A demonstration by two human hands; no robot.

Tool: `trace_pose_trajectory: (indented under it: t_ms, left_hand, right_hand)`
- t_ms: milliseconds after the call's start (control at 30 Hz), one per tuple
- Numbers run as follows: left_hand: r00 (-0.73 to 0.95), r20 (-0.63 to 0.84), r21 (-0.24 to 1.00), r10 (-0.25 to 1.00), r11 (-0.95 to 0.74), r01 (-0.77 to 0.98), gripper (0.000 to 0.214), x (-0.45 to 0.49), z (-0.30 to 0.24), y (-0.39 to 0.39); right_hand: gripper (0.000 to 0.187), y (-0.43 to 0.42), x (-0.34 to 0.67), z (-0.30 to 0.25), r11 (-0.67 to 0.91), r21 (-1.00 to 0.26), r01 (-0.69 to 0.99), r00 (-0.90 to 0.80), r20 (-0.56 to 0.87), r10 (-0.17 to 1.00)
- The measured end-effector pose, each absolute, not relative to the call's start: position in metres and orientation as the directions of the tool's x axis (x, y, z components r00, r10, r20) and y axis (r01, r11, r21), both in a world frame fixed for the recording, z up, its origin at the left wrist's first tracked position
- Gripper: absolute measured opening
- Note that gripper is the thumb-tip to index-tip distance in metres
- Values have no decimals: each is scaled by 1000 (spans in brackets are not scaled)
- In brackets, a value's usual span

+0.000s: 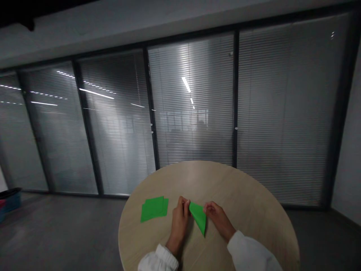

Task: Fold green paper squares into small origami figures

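A folded sheet of green paper (pixel 199 217) is held between my two hands over the round table, its pointed end toward me. My left hand (pixel 181 216) pinches the paper's left corner between closed fingers. On the other side, my right hand (pixel 217 215) has its fingertips closed on the right edge. Farther left on the table lie several flat green paper sheets (pixel 153 209), overlapping and slightly askew, apart from my left hand.
The round wooden table (pixel 197 175) has its curved far edge close to a glass partition with blinds (pixel 194 143). Dark floor (pixel 79 229) surrounds the table. At the far left stands a dark bin (pixel 11 201).
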State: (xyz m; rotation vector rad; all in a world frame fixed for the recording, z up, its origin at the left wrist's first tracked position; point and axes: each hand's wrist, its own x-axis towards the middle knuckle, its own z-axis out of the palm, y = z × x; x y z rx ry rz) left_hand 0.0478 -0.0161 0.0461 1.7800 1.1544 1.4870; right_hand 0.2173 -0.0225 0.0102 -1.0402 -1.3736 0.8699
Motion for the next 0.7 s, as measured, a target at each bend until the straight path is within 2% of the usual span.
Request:
trace_pose_trajectory:
  t_ms: [167,267,367,533,700]
  left_hand:
    - [81,496,829,864,-499,252,28,49,50,-19]
    - [90,416,899,905,-424,108,32,53,46,-17]
    - [187,281,960,941,-276,-51,44,57,41,-13]
    - [313,243,967,918,-255,-2,49,61,39,-11]
    - [289,300,948,909,-317,13,45,55,42,-13]
  right_hand:
    - [24,-27,219,14,322,-931,172,-22,324,946]
    - [26,-25,221,12,327,-914,241,15,340,940]
    - [28,-25,223,11,326,-902,283,64,357,932]
    - [29,-26,224,13,337,-904,263,98,373,923]
    - [27,-24,225,13,352,-903,247,55,376,925]
